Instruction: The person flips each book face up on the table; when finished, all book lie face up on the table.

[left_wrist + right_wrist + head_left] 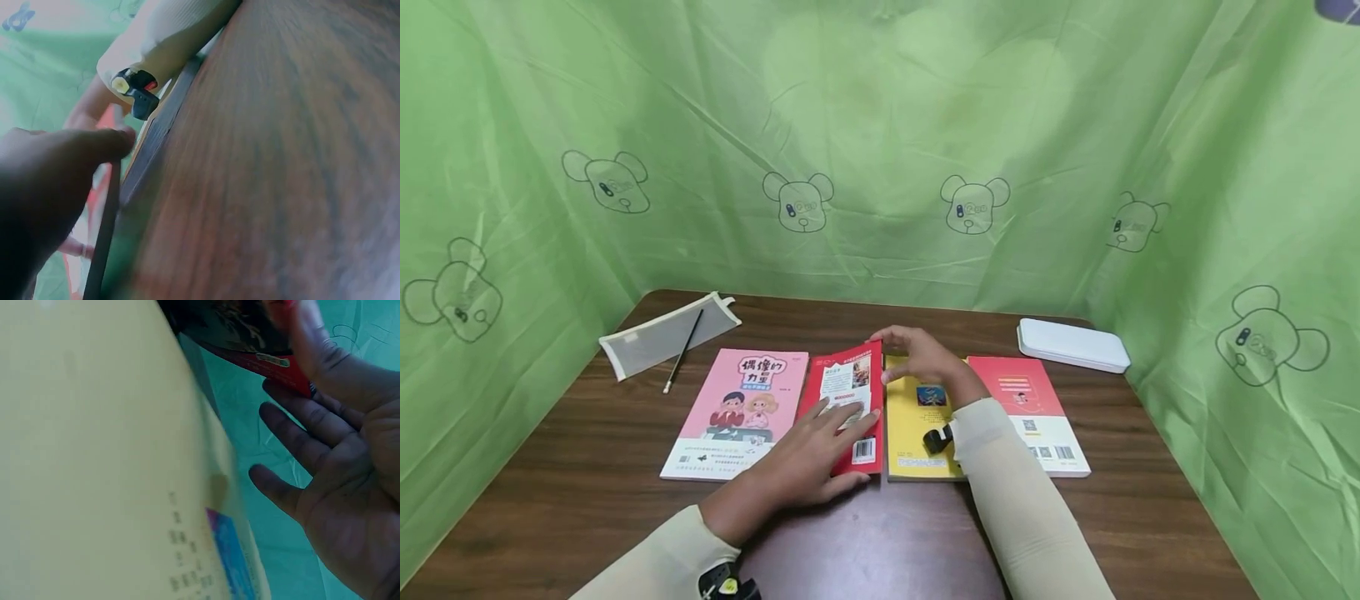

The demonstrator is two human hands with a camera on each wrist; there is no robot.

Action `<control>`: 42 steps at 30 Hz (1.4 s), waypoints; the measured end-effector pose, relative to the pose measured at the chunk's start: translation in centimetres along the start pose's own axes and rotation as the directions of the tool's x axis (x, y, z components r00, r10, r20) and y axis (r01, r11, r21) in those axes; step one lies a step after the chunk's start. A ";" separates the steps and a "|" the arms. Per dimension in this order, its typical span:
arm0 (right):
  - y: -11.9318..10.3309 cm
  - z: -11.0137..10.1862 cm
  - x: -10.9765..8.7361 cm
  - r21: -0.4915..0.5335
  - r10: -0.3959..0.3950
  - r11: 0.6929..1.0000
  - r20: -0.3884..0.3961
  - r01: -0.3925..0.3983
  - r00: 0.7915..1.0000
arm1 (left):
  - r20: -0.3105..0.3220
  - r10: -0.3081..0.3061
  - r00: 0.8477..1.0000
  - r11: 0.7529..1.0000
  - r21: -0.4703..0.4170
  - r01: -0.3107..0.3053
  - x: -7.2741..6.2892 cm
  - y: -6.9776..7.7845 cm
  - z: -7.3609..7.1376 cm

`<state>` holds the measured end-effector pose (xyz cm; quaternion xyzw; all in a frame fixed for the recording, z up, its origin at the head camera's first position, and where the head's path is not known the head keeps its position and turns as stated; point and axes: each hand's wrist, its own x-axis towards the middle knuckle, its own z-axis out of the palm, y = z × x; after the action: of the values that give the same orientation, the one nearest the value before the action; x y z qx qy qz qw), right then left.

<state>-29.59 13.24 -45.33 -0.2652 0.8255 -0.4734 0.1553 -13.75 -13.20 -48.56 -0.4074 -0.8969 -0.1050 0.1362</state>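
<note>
A red book (867, 442) lies between a pink book (737, 379) and a yellow book (910, 429), its right edge raised. My left hand (812, 450) rests over it, fingers spread across the cover and thumb near the lower right corner. In the left wrist view that thumb (115, 142) touches the book's edge. At the far right corner, my right hand (925, 358) pinches the red book between thumb and fingers. The right wrist view shows the book's dark illustrated underside (240, 328) beside the right hand (350, 450).
A red-and-white book (1030, 400) lies right of the yellow one. A white case (1072, 344) stands at the back right. At the back left is a mesh pouch (655, 340) with a black pencil (685, 348) across it. Green curtains (880, 100) enclose the wooden table (880, 542).
</note>
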 end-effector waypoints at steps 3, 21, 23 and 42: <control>0.0 -0.3 0.0 0.069 -0.049 0.996 0.002 0.049 0.999 | -0.060 0.019 0.998 1.000 -0.006 -0.019 0.1 -0.1 -0.3; -1.9 -1.3 -0.2 0.179 -0.185 0.966 -0.033 0.188 0.982 | -0.147 0.025 0.989 0.983 -0.178 -0.051 1.6 0.5 -2.0; -2.2 -1.4 -0.2 0.188 -0.191 0.963 -0.038 0.194 0.981 | -0.156 0.018 0.988 0.976 -0.213 -0.051 1.8 0.6 -2.2; -3.4 -1.4 0.1 0.089 -0.175 0.980 -0.056 0.180 0.983 | -0.249 -0.063 0.966 0.909 -0.415 -0.048 2.2 1.1 -2.2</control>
<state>-29.36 12.76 -41.67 -0.3188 0.7790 -0.5297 0.1047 -13.96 -11.59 -45.71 -0.4063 -0.8300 -0.3467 0.1607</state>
